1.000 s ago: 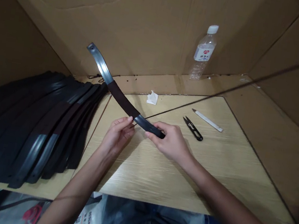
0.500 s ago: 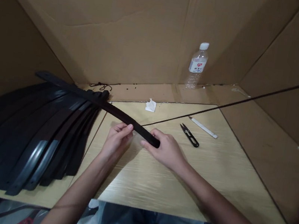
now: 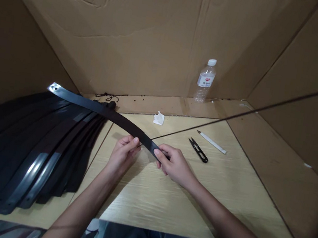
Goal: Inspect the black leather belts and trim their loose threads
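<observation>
A long, curved black strip (image 3: 111, 114) slants across the view, its far left end shiny and pierced with small holes. Its middle has a duller, cord-like covering. My right hand (image 3: 174, 163) grips the near end, thumb on top. At the strip's lower edge, my left hand (image 3: 125, 152) pinches it between thumb and fingers; some fingertips are hidden. A thin dark cord (image 3: 206, 124) runs taut from the upper right, passes behind the strip and comes out by my left fingertips.
Several similar black strips (image 3: 31, 143) lie fanned out on the left. Black thread snips (image 3: 198, 150), a white pencil-like stick (image 3: 212, 142) and a scrap of white paper (image 3: 159, 118) lie on the table (image 3: 193, 205). A plastic bottle (image 3: 205, 82) stands by the cardboard wall (image 3: 143, 44).
The strip has turned about its length, so its broad, shiny face now shows. My right thumb has shifted onto that face. The camera view has tilted slightly upward.
</observation>
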Demonstrator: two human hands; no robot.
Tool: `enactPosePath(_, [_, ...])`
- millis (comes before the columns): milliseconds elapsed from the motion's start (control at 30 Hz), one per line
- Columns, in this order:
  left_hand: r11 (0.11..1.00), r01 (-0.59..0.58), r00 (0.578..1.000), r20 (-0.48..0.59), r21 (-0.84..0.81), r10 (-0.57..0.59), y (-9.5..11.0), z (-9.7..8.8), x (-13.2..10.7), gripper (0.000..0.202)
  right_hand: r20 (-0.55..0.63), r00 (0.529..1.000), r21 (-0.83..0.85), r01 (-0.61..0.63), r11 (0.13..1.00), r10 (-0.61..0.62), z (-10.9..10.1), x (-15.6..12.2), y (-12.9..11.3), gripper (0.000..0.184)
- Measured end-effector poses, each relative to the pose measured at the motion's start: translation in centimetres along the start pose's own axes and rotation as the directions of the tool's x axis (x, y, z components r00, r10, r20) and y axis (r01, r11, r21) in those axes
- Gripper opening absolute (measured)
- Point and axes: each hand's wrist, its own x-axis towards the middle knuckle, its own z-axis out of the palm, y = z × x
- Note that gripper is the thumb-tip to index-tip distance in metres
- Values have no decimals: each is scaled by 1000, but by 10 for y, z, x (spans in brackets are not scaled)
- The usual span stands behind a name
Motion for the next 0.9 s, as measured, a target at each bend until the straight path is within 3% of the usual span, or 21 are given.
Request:
enactPosePath(167, [998,48,999,-23,-42,-49,-2,1,-1,43,-130,989,-289,24,957,-64,-1,0,0,31])
enactPosePath(333, [995,78,997,-17,-61,-79,-3,1,-1,41,-230,958,-687,-34,726,-173,2,-2,1,27])
enactPosePath(567, [998,61,997,-53,-18,-62,-2,3,-3,44,-227,885,-869,4,495,-406,5,-2,9,27])
enactPosePath(700, [1000,-1,998,-62,25,2,2,6,-3,38,-243,820,-844,85,530,-519,4,3,15,41])
enactPosePath(900, [969,-88,994,-35,229,99,-1,-1,-2,32,-256,823,-733,176,657,-506,-3,6,18,36])
